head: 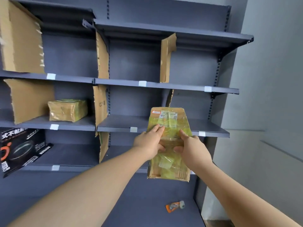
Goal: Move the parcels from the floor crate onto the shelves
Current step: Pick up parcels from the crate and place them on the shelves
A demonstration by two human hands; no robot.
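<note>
**Operator:** I have the flat parcel (168, 118) in both hands. My left hand (150, 143) and right hand (191, 148) each curl round a long side near its middle, thumbs on the taped top face. The labelled end points up at the torn cardboard divider (169, 99). It sits just below the divider's bottom edge, over the lip of the middle shelf (124, 123).

**Spotter:** Which bay, left of the divider or right?

**Operator:** I see room on both sides. The parcel's nose is almost straight under the divider, so I need to choose now. Left of the divider looks like the easier line to me.

**Spotter:** Mind the near end. It hangs well below that divider, under the lip.

**Operator:** Agreed. I'd raise the near end first to level the parcel. Then I'd slide it in flat, label up, so it clears the lip and doesn't butt into it. The tape looks slick, so I'd grip firmly until the far end rests on the board.

**Spotter:** And the divider itself?

**Operator:** It leans and looks flimsy, so I reckon a nudge could tip it. I'd steer the parcel's corner away from it. The other taped parcel (67, 110) sits far left of the divider at about the same height, so there's no clash. I can't see the floor crate.
</note>
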